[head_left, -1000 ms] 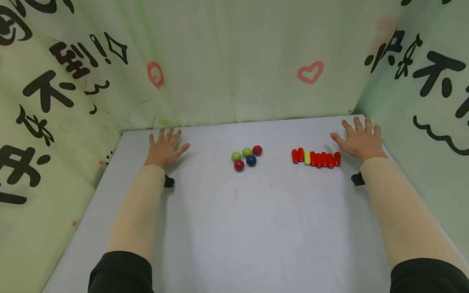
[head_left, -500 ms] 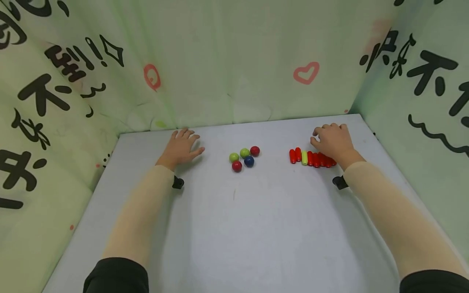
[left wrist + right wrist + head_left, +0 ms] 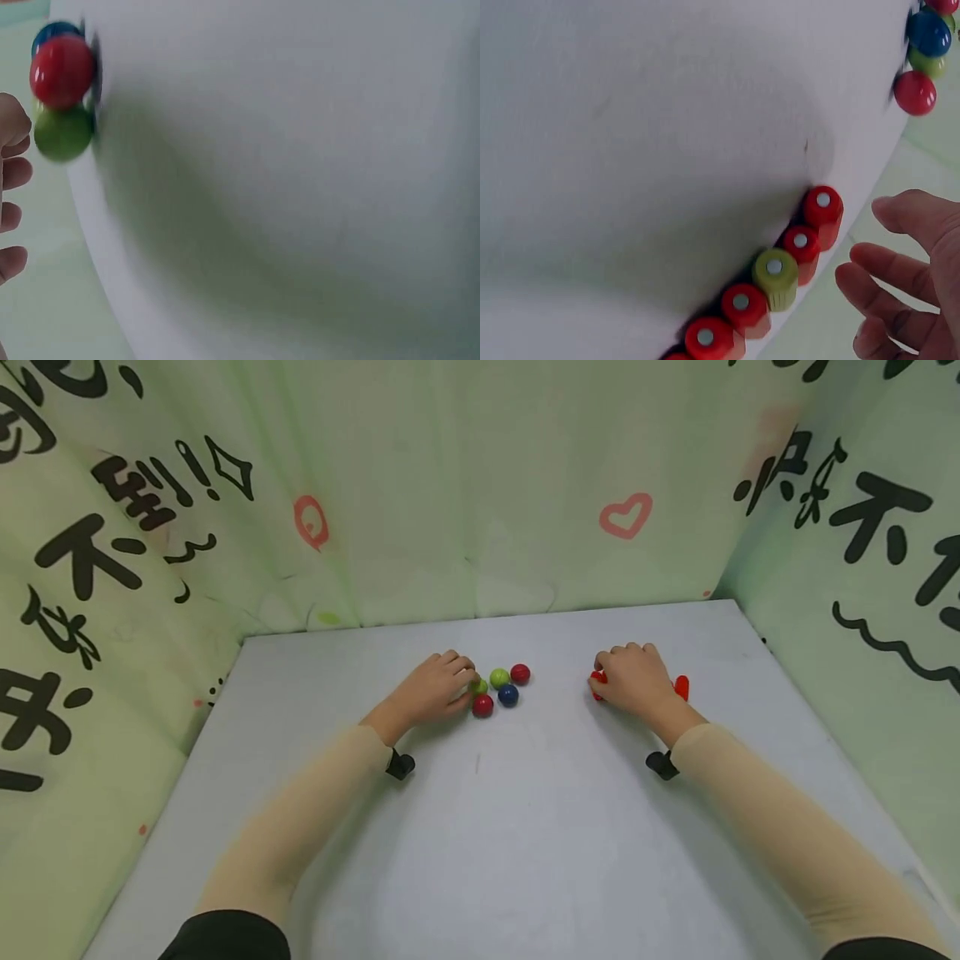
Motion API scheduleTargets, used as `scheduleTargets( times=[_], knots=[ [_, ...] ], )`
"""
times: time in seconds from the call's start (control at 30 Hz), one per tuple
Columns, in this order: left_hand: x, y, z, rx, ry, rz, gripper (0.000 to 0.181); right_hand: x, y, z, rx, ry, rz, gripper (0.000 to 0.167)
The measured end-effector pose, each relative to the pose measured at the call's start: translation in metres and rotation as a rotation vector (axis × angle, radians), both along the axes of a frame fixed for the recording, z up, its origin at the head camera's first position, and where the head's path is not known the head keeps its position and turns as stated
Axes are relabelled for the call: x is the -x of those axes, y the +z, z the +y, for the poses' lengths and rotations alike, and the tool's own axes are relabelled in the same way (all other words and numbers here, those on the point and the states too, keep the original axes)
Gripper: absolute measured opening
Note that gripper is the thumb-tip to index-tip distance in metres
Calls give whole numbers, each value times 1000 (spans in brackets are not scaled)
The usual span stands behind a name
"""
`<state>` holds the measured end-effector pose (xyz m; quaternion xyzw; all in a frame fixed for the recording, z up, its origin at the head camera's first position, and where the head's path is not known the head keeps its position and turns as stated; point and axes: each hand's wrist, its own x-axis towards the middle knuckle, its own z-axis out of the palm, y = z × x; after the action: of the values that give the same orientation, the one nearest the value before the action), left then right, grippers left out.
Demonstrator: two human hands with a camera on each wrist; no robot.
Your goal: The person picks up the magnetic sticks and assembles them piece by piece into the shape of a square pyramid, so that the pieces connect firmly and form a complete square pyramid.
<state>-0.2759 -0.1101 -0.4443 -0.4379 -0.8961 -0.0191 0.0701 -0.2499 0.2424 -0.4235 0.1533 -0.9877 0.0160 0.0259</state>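
My left hand (image 3: 435, 689) reaches beside a cluster of small glossy balls, its fingertips close to the nearest green ball (image 3: 481, 686); contact cannot be told. A red ball (image 3: 483, 706), a blue ball (image 3: 508, 695), another green ball (image 3: 499, 678) and a far red ball (image 3: 520, 674) lie grouped there. My right hand (image 3: 633, 677) hovers over a row of short cylinders and hides most of it in the head view. The right wrist view shows its fingers spread apart, beside red cylinders (image 3: 823, 214) and one yellow-green cylinder (image 3: 777, 281), each with a pale dot on its end.
Everything rests on a white table (image 3: 480, 827). A pale green curtain (image 3: 465, 485) with dark lettering and a red heart outline stands along its back and sides. A black wrist camera (image 3: 401, 765) is strapped on the left wrist, another (image 3: 662, 765) on the right.
My left hand has moved right to the balls. My right hand has moved left from the table's back right corner, over the cylinders to the row's left end.
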Motion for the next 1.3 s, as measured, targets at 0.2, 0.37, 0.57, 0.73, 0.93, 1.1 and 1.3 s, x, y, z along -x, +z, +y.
scheduleTargets(
  times=[0.2,0.37,0.57,0.73,0.93,1.1,1.3],
  knots=[
    [-15,-5,11,-47,-104,4,22,-7,-9,-9,15,-15,16,30],
    [-20,-9,14,-42,-112,-3,25,-9,-14,-12,44,-39,17,27],
    [-25,-12,15,-70,-80,-91,27,-14,-13,-19,102,-55,-27,26],
    [-30,-14,14,-92,-36,-221,30,-22,-13,-27,188,-89,-132,36],
    [-37,-13,12,-142,17,-317,31,-32,-17,-33,278,-108,-228,33],
    [-42,-8,9,-151,24,-373,31,-42,-18,-36,327,-104,-256,29],
    [-48,-8,5,-169,34,-403,30,-52,-19,-46,357,-79,-300,25]
  ],
)
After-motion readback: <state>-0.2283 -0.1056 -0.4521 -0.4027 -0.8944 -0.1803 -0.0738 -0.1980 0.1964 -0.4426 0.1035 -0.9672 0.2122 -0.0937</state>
